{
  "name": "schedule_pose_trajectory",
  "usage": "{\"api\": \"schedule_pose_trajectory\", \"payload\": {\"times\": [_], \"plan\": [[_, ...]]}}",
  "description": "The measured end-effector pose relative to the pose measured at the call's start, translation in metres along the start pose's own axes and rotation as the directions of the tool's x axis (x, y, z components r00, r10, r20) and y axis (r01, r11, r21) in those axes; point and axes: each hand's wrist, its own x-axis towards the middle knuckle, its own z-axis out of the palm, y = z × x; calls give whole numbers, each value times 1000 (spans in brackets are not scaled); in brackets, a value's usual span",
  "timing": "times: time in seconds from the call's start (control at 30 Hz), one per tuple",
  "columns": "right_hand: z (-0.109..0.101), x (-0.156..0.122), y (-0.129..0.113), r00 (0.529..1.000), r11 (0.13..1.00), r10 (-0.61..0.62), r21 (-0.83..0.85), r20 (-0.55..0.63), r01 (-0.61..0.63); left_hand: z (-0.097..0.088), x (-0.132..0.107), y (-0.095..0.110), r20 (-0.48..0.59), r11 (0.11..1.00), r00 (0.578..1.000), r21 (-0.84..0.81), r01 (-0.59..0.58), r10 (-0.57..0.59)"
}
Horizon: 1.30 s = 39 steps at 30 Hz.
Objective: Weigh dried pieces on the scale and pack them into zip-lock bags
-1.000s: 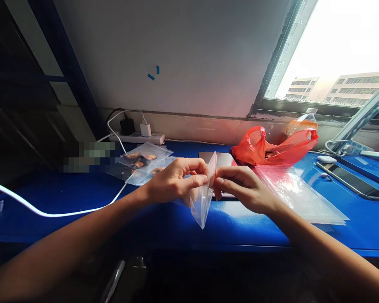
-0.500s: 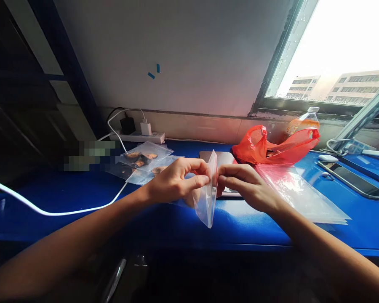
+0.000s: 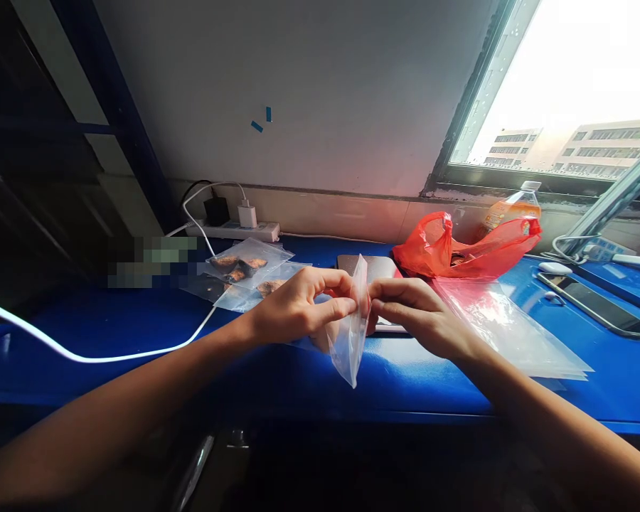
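Note:
My left hand (image 3: 299, 309) and my right hand (image 3: 413, 313) pinch the top edge of a small clear zip bag (image 3: 349, 341) between them, above the front of a blue table (image 3: 139, 341). The bag hangs edge-on toward me and looks empty. Fingers of both hands are closed on its rim. Behind my left hand lie filled clear bags (image 3: 245, 267) holding brown pieces. A stack of empty clear bags (image 3: 504, 327) lies to the right of my right hand.
A red plastic bag (image 3: 459, 249) and an orange-drink bottle (image 3: 509, 206) sit by the window. A power strip (image 3: 232, 229) with chargers lies at the wall; a white cable (image 3: 85, 355) crosses the left. A phone (image 3: 597, 306) lies far right, a dark flat device (image 3: 376, 267) behind my hands.
Both hands have drawn slightly closer together on the bag's rim, and the bag has shifted a little to the right. Nothing else has moved.

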Motion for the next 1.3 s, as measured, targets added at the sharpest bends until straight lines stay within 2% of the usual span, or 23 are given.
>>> {"api": "schedule_pose_trajectory", "payload": {"times": [0.13, 0.23, 0.33, 0.47, 0.6, 0.83, 1.07, 1.2, 1.3], "plan": [[1, -1, 0, 1000, 997, -4, -73, 0, 4, 1, 0, -1, -20, 997, 999, 53, -47, 49], [5, -1, 2, 997, 973, -32, -231, -68, 15, 3, 0, -1, -51, 985, 994, 147, -88, 97], [9, 1, 6, 993, 945, -13, -325, -115, -25, 4, 0, -1, -47, 976, 994, 199, -91, 102], [9, 2, 7, 994, 945, 34, -320, -103, -66, 3, 0, -3, -3, 961, 993, 251, -112, 117], [6, 2, 5, 993, 945, 6, -323, -118, -43, 0, 1, -3, -18, 924, 987, 356, -141, 157], [4, 3, 2, 990, 904, -57, -428, -130, -4, -3, 1, -2, -61, 890, 988, 445, -98, 139], [6, 4, 4, 976, 828, -136, -560, -172, 17, 4, 2, -4, -84, 853, 988, 517, -71, 133], [3, 7, 8, 959, 792, -160, -610, -233, -16, 5, 3, -6, -187, 846, 978, 533, 18, 96], [2, 8, 7, 954, 807, -142, -589, -263, -42, 4, 4, -8, -260, 850, 962, 521, 73, 77]]}}
